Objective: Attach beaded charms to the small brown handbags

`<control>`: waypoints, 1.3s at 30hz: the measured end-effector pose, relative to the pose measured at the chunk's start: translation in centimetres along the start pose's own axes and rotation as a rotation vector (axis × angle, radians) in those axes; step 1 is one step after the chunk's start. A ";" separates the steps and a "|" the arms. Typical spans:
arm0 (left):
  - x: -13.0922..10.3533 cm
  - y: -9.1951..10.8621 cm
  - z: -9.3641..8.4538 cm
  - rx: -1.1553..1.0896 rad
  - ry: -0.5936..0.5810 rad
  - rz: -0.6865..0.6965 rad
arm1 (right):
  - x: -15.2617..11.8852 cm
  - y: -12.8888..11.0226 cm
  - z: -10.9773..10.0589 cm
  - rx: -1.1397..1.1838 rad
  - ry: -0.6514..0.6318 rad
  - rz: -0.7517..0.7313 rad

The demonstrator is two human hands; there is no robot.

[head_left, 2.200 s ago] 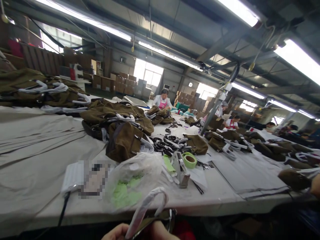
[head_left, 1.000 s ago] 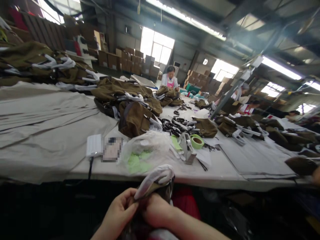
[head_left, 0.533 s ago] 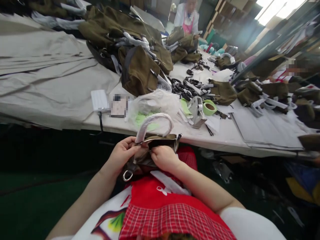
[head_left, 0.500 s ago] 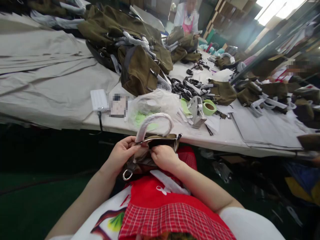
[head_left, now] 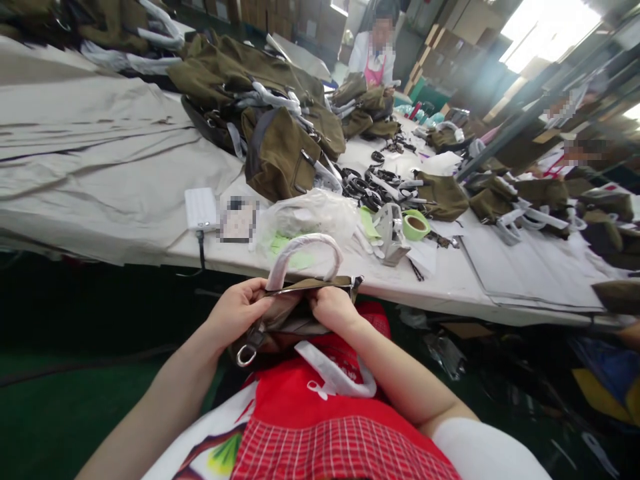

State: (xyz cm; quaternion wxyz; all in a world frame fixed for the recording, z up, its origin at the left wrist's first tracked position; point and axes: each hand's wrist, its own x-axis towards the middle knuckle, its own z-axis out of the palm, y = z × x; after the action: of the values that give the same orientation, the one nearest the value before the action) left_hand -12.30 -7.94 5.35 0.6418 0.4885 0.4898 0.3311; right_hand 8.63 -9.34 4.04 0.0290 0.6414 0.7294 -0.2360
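Observation:
An olive-brown handbag (head_left: 300,317) rests on my lap at the table's front edge, its zipped top gaping open. One wrapped white handle (head_left: 306,248) arches up on the table side; the other (head_left: 337,377) lies over my red apron. My left hand (head_left: 243,308) pinches the bag's top edge by the zip at its left end. Inside the opening is my right hand (head_left: 333,308), its fingers hidden by the bag. A metal ring (head_left: 246,355) hangs from the bag's left end.
On the table (head_left: 150,227) are a pile of olive bags (head_left: 285,150), a white power bank (head_left: 201,209), plastic wrapping (head_left: 320,213), a tape dispenser (head_left: 393,233), green tape (head_left: 416,225) and black straps (head_left: 370,187). Across the table stands a person in a pink apron (head_left: 375,70).
My right hand has gone deeper into the bag, and its fingers are now out of sight. The near handle has swung out further over the apron. The view has tilted slightly up.

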 end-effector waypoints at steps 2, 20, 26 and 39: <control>0.0 0.2 -0.4 0.129 -0.013 0.027 | -0.2 0.1 0.0 -0.002 0.006 -0.077; 2.5 0.9 -0.5 0.520 0.020 0.059 | -1.0 -1.1 -0.4 -0.054 -0.003 -0.596; 2.3 0.6 -2.3 0.352 -0.093 -0.020 | -3.1 -2.4 -2.4 -0.084 -0.031 -0.650; 3.0 -1.9 -2.2 0.766 -0.069 0.057 | 1.2 -2.8 -7.3 0.353 0.444 -0.576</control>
State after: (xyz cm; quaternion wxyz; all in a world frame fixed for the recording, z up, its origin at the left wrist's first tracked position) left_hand -13.63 -5.14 2.58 0.4194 0.7172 0.5424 0.1250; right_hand 7.64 -5.63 10.95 -0.3071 0.4411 0.8162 -0.2119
